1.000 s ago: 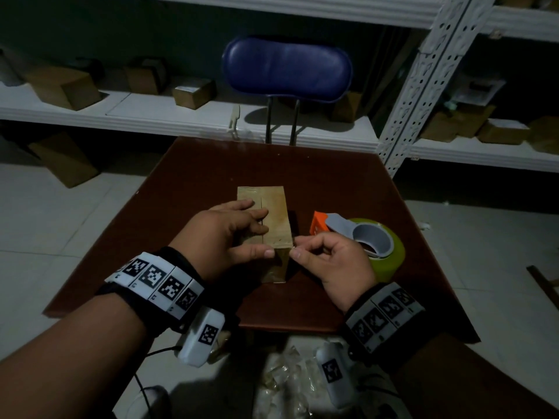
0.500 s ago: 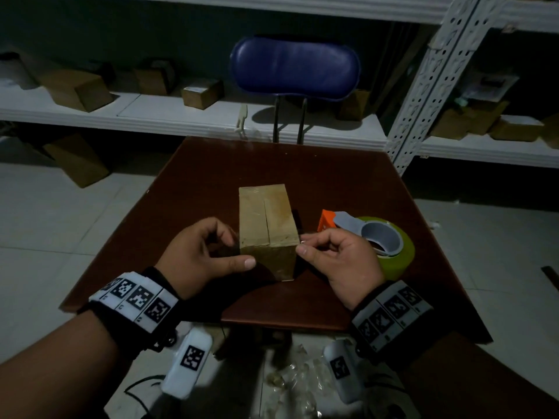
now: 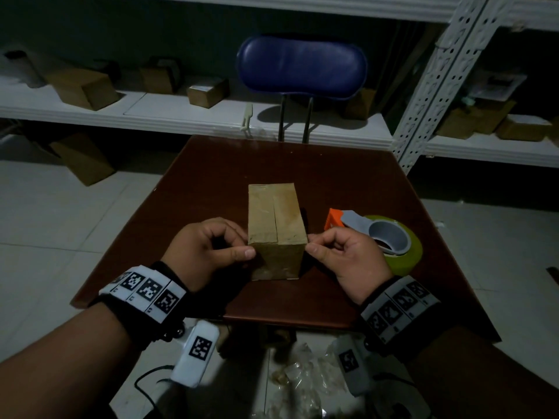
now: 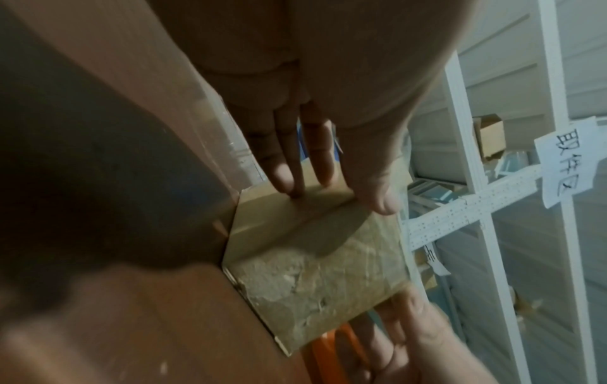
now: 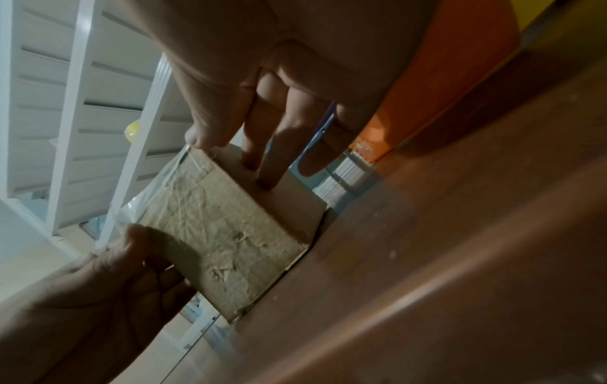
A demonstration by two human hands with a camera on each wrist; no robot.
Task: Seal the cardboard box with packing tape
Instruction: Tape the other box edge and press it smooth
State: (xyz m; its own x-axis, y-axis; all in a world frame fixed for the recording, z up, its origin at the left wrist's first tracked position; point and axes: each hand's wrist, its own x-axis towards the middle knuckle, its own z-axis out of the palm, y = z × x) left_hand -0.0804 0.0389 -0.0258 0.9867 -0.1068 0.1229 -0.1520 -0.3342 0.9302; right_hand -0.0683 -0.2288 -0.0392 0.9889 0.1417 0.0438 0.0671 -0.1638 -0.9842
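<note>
A small brown cardboard box (image 3: 275,219) lies lengthwise on the dark red table (image 3: 211,182), its top flaps closed along a centre seam. My left hand (image 3: 242,244) holds its near left corner, fingers (image 4: 282,166) against the left side and thumb across the near face. At the near right corner my right hand (image 3: 313,244) pinches the box, thumb on the top edge and fingers (image 5: 272,156) on the right side. A strip of clear tape (image 5: 157,187) lies over the near top edge. The tape dispenser (image 3: 390,240), orange and grey with a yellowish roll, sits just right of my right hand.
A blue chair (image 3: 302,65) stands behind the table. White metal shelves (image 3: 181,113) with several cardboard boxes run along the back and right. Crumpled clear plastic (image 3: 302,376) lies on the floor below the table's near edge.
My left hand has slid off the box's top down to its left side and near corner. The right hand has stayed at the near right corner.
</note>
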